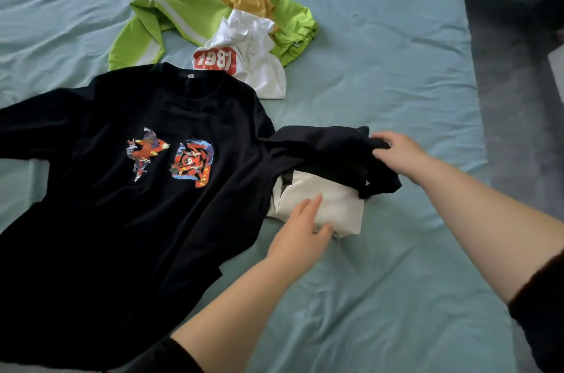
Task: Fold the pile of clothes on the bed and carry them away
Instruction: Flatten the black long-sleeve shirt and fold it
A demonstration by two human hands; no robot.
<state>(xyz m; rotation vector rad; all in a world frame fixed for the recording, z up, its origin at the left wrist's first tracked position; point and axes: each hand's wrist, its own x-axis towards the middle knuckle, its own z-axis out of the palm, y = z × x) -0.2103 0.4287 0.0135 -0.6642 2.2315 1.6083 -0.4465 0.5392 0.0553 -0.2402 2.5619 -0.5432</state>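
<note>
A black graphic T-shirt (122,189) lies spread on a teal bed sheet (396,37), with a lime-green garment (189,3) and a white "1987" shirt (244,61) crumpled beyond. The right hand (399,156) clutches its sleeve (329,143). The left hand (300,229) rests flat-fingered on a folded white garment (341,204) beside it.

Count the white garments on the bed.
2: the crumpled 1987 shirt overlapping the green garment, and a folded white garment under the left hand. Others may be hidden.
</note>
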